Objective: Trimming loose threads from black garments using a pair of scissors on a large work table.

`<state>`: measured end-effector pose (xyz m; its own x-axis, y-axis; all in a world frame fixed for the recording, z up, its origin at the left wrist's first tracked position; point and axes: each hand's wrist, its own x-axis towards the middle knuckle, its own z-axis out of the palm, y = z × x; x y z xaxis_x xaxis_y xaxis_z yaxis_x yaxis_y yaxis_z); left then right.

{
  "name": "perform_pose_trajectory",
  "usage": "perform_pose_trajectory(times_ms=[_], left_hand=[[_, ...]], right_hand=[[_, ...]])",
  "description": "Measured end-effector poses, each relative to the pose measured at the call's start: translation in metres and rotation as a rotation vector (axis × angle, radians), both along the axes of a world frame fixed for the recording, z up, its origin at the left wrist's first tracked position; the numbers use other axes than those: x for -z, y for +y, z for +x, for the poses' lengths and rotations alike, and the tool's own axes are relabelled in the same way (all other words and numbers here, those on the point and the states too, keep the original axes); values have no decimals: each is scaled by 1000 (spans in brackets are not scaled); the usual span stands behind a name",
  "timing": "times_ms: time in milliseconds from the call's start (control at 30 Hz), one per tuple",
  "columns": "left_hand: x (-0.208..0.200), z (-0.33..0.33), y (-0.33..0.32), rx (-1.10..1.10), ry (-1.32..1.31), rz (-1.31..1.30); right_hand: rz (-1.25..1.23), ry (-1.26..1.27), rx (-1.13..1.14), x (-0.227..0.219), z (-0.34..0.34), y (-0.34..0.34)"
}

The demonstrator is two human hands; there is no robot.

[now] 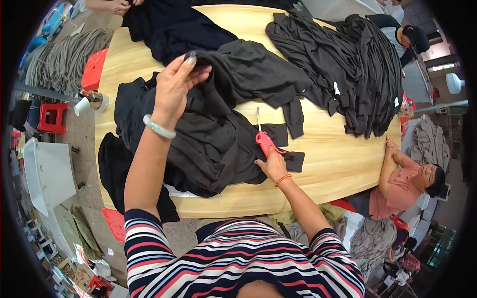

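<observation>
My left hand is raised over the table and pinches the edge of a dark grey garment between thumb and fingers. The lifted part of the cloth hangs from it in folds. In my right hand is a red air blow gun, its thin metal nozzle pointing to the far side of the table. That hand rests beside the near part of the dark cloth. Bunched dark garments lie below and between both hands on the wooden table.
A heap of dark garments covers the far right, and a navy pile lies far left near another person's hands. One person leans at the right edge; another person stands beyond. Red stools and a white cart stand left.
</observation>
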<state>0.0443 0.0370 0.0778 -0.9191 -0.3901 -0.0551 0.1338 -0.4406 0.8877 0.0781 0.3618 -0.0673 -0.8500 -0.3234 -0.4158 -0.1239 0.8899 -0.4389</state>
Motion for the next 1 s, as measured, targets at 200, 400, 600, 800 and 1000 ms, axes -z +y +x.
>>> perform_pose_trajectory(times_ms=[200, 400, 600, 800, 1000], left_hand=[[20, -24, 12, -177, -67, -712], [54, 74, 32, 467, -417, -1810], [41, 102, 25, 103, -124, -1614], [-24, 151, -9, -462, -55, -487], [9, 197, -27, -706, -393, -1376]], right_hand=[[-202, 69, -17, -13, 3, 18], [-390, 106, 293, -52, -3, 92], [-575, 231, 460, -76, -28, 135], [-922, 36, 536, -131, -39, 130], [-1001, -22, 107, -157, -30, 122]])
